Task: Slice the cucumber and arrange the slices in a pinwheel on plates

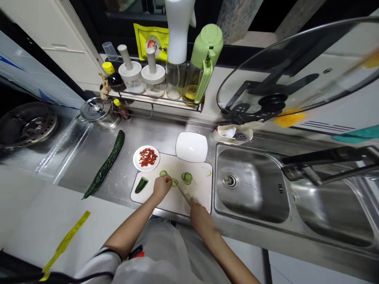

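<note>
A white plate [135, 161] of chopped red pieces and a squarish white dish [192, 147] crowd the far edge of your cutting board [201, 194]; a whole cucumber [107, 163] lies to the left. Your right hand [201, 216] is closed around the knife [184, 193], its handle hidden, blade at a cucumber slice [175, 182] on the board. Your left hand [161, 188] curls beside that slice, fingertips drawn together; whether they grip anything, you cannot tell.
</note>
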`<state>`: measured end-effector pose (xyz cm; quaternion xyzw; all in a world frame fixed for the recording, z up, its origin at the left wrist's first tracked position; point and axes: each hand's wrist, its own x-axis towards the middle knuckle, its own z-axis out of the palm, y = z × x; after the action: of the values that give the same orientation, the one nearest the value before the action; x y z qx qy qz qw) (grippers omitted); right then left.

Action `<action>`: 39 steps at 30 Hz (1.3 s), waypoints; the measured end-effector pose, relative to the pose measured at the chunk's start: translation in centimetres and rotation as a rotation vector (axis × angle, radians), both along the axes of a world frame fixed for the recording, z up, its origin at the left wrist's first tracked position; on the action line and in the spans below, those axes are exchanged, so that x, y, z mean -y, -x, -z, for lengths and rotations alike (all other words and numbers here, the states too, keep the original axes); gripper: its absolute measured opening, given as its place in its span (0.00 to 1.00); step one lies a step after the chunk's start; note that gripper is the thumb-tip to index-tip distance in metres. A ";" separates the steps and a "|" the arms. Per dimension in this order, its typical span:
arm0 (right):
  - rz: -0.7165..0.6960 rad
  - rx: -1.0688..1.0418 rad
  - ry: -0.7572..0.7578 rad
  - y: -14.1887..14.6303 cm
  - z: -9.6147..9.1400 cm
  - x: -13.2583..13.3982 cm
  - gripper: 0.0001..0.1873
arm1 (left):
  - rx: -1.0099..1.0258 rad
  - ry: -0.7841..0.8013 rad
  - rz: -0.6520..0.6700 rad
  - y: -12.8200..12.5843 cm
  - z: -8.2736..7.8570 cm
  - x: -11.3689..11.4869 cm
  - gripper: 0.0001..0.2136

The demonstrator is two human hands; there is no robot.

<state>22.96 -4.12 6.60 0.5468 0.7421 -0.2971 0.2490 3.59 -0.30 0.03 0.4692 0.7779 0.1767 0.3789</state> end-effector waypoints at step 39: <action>0.082 -0.003 0.085 -2.7 -0.3 2.1 0.32 | -0.015 -0.006 -0.041 1.0 -0.2 -0.1 0.07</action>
<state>25.64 -6.17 6.92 0.5653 0.7060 -0.3393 0.2586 2.62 -0.19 0.19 0.4555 0.7898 0.1832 0.3677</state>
